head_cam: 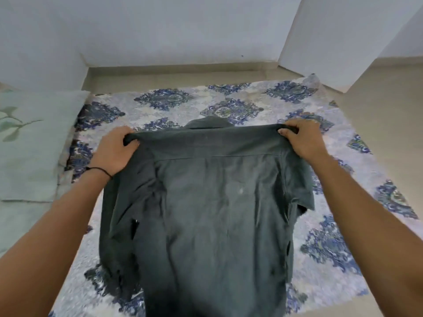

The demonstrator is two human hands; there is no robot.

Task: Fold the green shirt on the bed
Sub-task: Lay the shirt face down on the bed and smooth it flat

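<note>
Green shirt (pixel 212 202), dark and collared, back panel facing up toward the camera. Held by its two shoulder corners, shoulder line pulled taut between them; the collar (pixel 207 121) tips away on the far side. Body hangs down and toward the viewer over the bed (pixel 343 170); whether the lower hem rests on the cover cannot be told, as it runs out of view at the bottom. Short sleeve on the right (pixel 302 193) droops loose; the left sleeve (pixel 119 213) is bunched and creased along the side.

Likely reason for the hold: pinching both shoulders stretches the garment flat and square, so it can be laid face-down on the cover for folding. No fold made yet, by my reading; this looks like the spreading step.

Left hand (pixel 114 152): fingers curled closed over the left shoulder corner, cloth gathered in the fist, knuckles up. Thin black band at the wrist (pixel 100 171). Right hand (pixel 302 138): fingers wrapped tight around the right shoulder corner, thumb tucked under the seam. Both forearms reach forward and slightly outward, near level with each other.

Bed cover is pale with blue medallion print. A pale green pillow (pixel 34 143) lies at the left edge, apart from the shirt. White walls (pixel 183 30) beyond.
</note>
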